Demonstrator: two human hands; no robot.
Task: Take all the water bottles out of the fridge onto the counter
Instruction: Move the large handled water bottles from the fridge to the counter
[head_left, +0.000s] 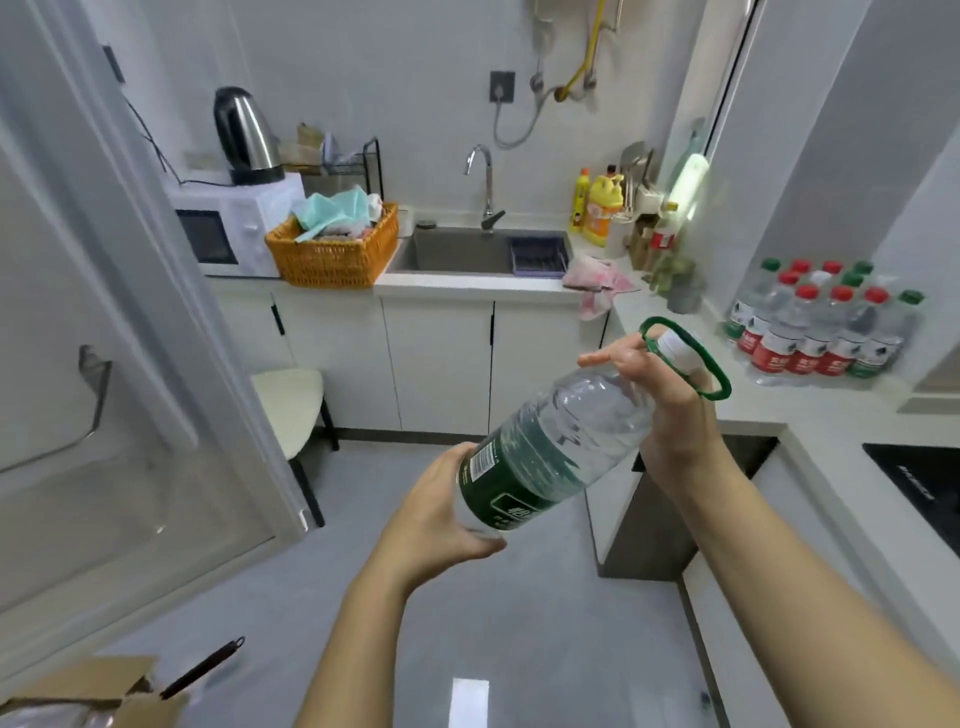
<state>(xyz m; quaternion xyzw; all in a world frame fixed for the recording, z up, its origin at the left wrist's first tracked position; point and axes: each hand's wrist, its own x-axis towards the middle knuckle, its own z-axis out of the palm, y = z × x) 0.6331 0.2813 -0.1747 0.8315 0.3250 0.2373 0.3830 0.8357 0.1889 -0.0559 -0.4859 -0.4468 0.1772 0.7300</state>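
1. The large water bottle (550, 452) is clear, with a dark green label, a white cap and a green carry ring at the neck. It is tilted in the air above the floor, cap up towards the right, base down to the left, just short of the desk (831, 410).
2. The left grip (441, 509) cups the bottle's base from below, fingers curled round it. The right grip (670, 410) holds the neck and shoulder, forefinger stretched out leftward, the green ring looping past the back of the hand.
3. A cluster of small bottles (821, 327) with red and green caps stands on the desk by the wall, beyond the right grip. The open fridge door (130, 338) fills the left side. A sink (467, 254), orange basket (332, 249) and pink cloth (597, 280) lie further back.
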